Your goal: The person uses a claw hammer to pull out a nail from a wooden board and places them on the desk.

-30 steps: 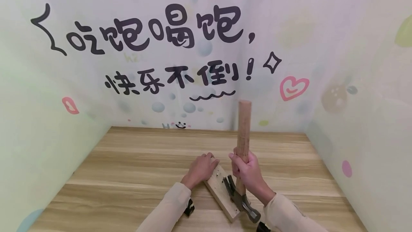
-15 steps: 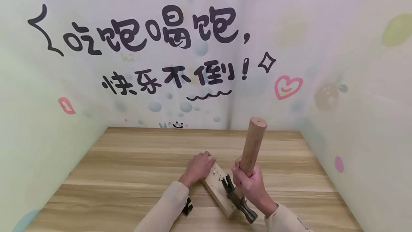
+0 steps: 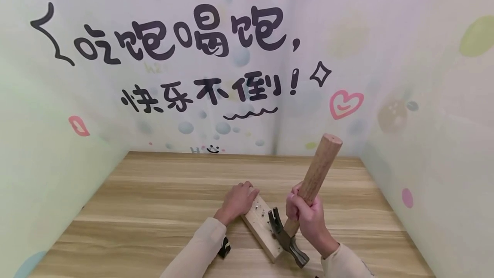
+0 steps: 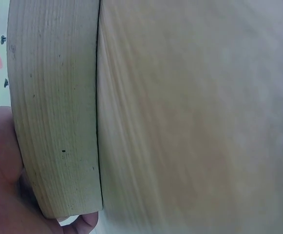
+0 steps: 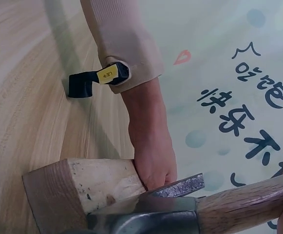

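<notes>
A pale wooden block (image 3: 262,228) lies slantwise on the table, with several small nails (image 3: 257,206) standing out of its top face. My left hand (image 3: 238,200) grips its far end, thumb over the top; in the left wrist view a fingertip (image 4: 85,223) curls round that end. My right hand (image 3: 306,216) holds a claw hammer (image 3: 285,237) by its wooden handle, fist close to the head. The handle leans to the right, its butt end up. The hammer's claw overlaps the block's right edge, and its striking face points toward me. In the right wrist view, the metal head covers part of the block.
The wood-grain table (image 3: 162,209) stretches out on both sides of the block. Printed cloth walls (image 3: 185,55) with black lettering enclose its back and sides. A black wrist strap (image 5: 117,74) with a yellow label shows at my left cuff.
The hammer's handle has swung from nearly upright to leaning right, and my right hand has shifted right with it. The head stays by the block. My left hand keeps its grip.
</notes>
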### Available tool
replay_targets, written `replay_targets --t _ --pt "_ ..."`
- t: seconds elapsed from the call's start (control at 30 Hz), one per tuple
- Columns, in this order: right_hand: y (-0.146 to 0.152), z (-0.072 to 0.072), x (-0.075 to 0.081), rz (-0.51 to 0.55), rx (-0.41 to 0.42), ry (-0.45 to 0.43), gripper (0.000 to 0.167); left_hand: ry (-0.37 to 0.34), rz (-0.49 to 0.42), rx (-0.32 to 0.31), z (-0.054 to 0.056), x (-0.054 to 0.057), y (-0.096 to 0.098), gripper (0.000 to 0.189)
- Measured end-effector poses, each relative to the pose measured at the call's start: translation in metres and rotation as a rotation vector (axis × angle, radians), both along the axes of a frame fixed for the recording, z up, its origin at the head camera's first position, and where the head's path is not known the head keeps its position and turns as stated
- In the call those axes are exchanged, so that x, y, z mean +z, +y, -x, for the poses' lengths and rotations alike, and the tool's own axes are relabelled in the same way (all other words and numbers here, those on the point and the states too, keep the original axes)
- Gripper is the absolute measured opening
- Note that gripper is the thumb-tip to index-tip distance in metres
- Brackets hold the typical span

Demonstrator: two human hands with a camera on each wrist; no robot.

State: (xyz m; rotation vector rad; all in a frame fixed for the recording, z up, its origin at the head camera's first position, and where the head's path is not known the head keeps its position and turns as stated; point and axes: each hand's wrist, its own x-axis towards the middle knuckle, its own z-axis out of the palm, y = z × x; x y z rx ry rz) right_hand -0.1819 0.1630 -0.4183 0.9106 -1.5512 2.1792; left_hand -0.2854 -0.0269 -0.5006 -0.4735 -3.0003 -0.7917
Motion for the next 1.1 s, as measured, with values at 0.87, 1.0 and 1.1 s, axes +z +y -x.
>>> replay_targets --t 0.87,1.0,1.1 --pt "0.007 0.011 0.028 -0.037 0.11 -0.088 0.017 0.143 0.026 0.036 -0.005 0.009 -0.003 0.03" --pt "0.008 0.012 0.031 -0.032 0.136 -0.091 0.021 0.166 -0.009 0.034 -0.008 0.017 -0.004 0.029" --pt "0.008 0.013 0.034 -0.024 0.162 -0.095 0.024 0.181 -0.038 0.024 -0.013 0.025 -0.005 0.028"
